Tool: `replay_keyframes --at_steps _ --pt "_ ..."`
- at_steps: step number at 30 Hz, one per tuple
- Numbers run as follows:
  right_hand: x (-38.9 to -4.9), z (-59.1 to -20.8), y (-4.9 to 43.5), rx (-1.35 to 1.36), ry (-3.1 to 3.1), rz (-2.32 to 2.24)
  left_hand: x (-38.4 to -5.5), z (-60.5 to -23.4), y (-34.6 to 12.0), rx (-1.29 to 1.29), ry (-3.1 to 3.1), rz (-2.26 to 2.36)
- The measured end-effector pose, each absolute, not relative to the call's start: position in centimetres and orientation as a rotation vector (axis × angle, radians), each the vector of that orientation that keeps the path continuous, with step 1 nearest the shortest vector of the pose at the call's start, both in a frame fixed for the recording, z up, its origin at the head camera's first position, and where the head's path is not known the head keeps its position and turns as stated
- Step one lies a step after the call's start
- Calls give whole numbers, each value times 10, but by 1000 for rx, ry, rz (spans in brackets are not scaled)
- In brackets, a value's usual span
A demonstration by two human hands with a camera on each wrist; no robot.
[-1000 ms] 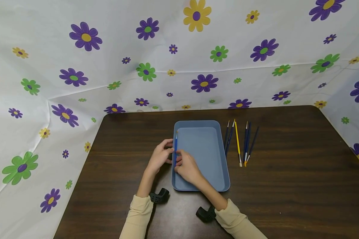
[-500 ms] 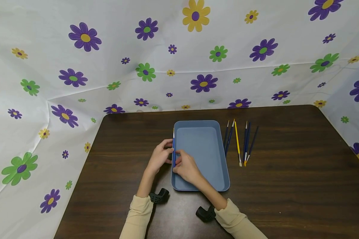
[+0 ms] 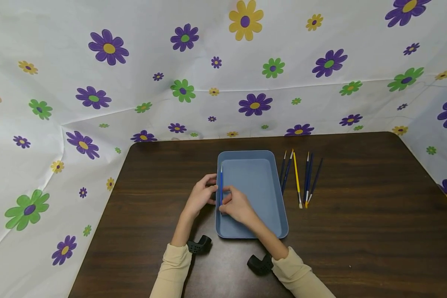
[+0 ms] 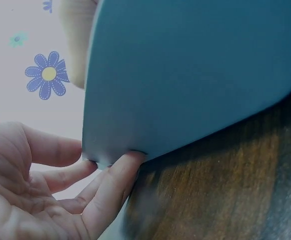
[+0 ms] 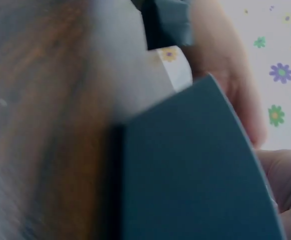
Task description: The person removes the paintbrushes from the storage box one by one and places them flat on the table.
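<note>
A blue-grey tray (image 3: pixel 255 188) lies on the dark wooden table. My left hand (image 3: pixel 200 198) holds the tray by its left side; in the left wrist view the fingertips (image 4: pixel 130 157) sit against the tray's wall and lower edge. Over the tray's left part, my right hand (image 3: pixel 239 207) pinches a blue paintbrush (image 3: pixel 221 182) near its lower end. The brush runs along the inside of the left rim with its tip pointing to the far side. In the right wrist view the tray's wall (image 5: pixel 185 170) hides most of the right hand.
Several paintbrushes, among them a yellow brush (image 3: pixel 296 176) and a dark blue brush (image 3: pixel 315 180), lie loosely side by side just right of the tray. A flower-printed white cloth (image 3: pixel 134 62) rises behind the table's far edge (image 3: pixel 350 134).
The blue paintbrush shifted left onto the tray's left rim, then back right inside it, in my right hand. My left hand has stayed at the tray's side.
</note>
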State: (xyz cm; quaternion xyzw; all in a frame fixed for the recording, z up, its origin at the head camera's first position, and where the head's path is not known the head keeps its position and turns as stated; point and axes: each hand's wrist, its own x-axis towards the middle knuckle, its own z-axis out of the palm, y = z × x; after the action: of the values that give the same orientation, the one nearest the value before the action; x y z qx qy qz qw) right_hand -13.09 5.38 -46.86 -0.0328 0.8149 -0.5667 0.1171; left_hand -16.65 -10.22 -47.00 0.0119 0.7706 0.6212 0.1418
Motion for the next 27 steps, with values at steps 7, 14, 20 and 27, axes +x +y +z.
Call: replay_keyframes --at_steps 7,14,20,27 --pt "-137 -456 69 33 2288 -1765 -166 -469 -101 21 2219 1797" --pt "-143 -447 85 131 2141 -1892 -167 -472 -102 31 2225 1798" --pt "-145 -443 97 123 2093 -1953 -168 -473 -103 43 2222 1792" --pt "-147 -438 112 113 2080 -1982 -167 -473 -103 52 2214 1789"
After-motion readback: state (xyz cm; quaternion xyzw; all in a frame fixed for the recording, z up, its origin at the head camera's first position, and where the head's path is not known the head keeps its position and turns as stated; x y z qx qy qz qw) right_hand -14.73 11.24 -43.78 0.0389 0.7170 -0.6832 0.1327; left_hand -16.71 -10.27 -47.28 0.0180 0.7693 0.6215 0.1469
